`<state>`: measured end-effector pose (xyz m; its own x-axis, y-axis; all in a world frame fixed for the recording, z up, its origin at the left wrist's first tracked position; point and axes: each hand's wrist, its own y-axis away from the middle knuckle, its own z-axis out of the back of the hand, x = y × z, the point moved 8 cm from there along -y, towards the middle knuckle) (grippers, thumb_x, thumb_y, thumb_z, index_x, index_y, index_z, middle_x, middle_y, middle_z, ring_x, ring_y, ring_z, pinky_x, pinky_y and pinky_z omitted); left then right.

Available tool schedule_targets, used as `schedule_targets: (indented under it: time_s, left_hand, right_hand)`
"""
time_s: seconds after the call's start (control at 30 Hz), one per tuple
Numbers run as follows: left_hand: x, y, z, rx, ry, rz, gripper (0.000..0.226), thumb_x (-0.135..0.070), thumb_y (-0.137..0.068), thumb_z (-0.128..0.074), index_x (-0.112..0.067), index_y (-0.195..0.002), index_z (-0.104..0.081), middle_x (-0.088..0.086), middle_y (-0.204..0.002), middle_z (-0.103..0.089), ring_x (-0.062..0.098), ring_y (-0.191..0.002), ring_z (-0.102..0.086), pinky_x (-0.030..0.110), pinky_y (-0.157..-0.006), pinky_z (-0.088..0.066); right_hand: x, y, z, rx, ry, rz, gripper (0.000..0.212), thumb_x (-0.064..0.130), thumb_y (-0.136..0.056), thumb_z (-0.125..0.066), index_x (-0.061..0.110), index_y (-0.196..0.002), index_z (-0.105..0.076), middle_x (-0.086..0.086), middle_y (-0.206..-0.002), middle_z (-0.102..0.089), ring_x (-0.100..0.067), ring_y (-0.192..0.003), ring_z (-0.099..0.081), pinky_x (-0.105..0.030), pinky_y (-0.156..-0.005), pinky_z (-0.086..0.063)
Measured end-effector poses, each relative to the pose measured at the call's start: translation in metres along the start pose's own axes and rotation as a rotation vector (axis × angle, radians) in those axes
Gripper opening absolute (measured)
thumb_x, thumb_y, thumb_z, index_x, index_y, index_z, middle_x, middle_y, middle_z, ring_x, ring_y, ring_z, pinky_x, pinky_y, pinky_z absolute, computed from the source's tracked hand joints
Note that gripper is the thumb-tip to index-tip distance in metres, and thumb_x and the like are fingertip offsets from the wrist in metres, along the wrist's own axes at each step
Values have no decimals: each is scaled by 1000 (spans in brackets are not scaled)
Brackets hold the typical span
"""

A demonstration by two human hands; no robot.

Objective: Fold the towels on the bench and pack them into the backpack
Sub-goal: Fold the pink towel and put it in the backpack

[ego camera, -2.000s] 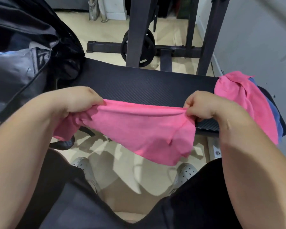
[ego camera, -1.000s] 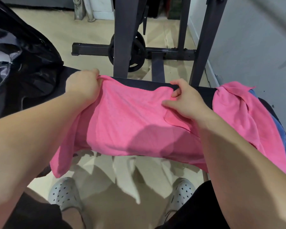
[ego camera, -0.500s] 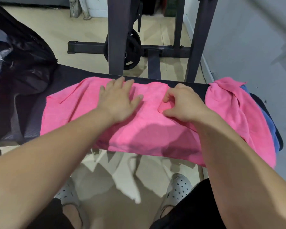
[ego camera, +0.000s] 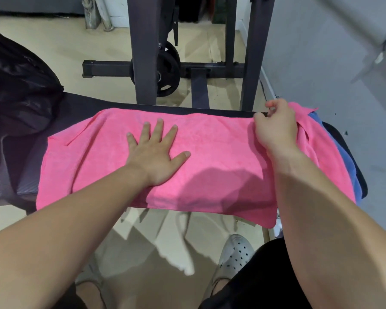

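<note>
A pink towel (ego camera: 210,152) lies spread flat across the black bench (ego camera: 76,108), its near edge hanging over the front. My left hand (ego camera: 156,155) rests flat on the middle of it, fingers apart. My right hand (ego camera: 276,126) pinches the towel's far right corner at the bench's back edge. Past that hand a second pink towel (ego camera: 316,148) is draped over a blue towel (ego camera: 343,157) at the bench's right end. The black backpack (ego camera: 16,85) sits on the bench at the far left, partly out of frame.
Behind the bench stands a dark rack frame (ego camera: 143,52) with a weight plate (ego camera: 167,70) on the tan floor. A grey wall (ego camera: 343,52) runs along the right. My grey perforated shoes (ego camera: 234,255) are below the bench's front edge.
The towel went from held in the air to laid on the bench. My left hand flattened onto its middle. My right hand slid right and now pinches the far right corner.
</note>
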<state>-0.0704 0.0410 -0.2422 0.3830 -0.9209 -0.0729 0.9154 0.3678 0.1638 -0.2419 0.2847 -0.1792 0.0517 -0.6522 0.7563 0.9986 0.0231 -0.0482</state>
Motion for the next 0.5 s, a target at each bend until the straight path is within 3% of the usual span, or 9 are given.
schedule_targets:
  time_s: [0.1, 0.17, 0.23, 0.3, 0.37, 0.5]
  left_hand:
    - [1, -1, -1, -9, 15, 7, 85, -84, -86, -11, -41, -158, 7, -2, -167, 17, 32, -153, 14, 67, -118, 4]
    - [2, -1, -1, -13, 22, 14, 86, -84, -86, -12, -41, -158, 7, -2, -167, 17, 31, -153, 14, 67, -118, 4]
    - [2, -2, -1, -8, 26, 28, 87, -85, -85, -13, -41, -158, 7, -3, -167, 17, 31, -153, 14, 67, -118, 4]
    - [2, -5, 0, -4, 27, 45, 88, -86, -84, -13, -41, -158, 8, -3, -167, 17, 32, -153, 14, 68, -117, 4]
    - [3, -8, 0, 0, 25, 54, 89, -87, -83, -13, -42, -157, 8, -3, -167, 17, 32, -153, 14, 69, -117, 5]
    - [4, -23, 2, 1, 14, 44, 89, -87, -83, -13, -42, -158, 5, -4, -167, 14, 31, -154, 13, 69, -117, 4]
  right_hand:
    - [46, 22, 6, -135, 270, 294, 39, 33, -88, -59, 23, -126, -58, -8, -128, -53, -31, -122, -46, -43, -100, -35]
    - [57, 35, -20, 41, 412, 380, 43, 44, -93, -53, 21, -129, -59, -11, -130, -53, -34, -122, -47, -44, -102, -35]
    - [36, 46, -56, 325, 621, 301, 65, 62, -95, -40, 21, -144, -46, -18, -149, -41, -40, -136, -38, -54, -111, -29]
    - [6, 52, -79, 502, 766, 209, 84, 76, -93, -24, 26, -161, -15, -16, -168, -6, -45, -152, -6, -65, -119, -6]
    - [-9, 48, -88, 507, 793, 217, 88, 80, -91, -14, 30, -161, 5, -13, -168, 16, -43, -152, 16, -66, -118, 10]
    - [-9, 31, -90, 466, 751, 255, 86, 82, -89, -9, 36, -161, 5, -10, -167, 19, -36, -152, 22, -63, -118, 15]
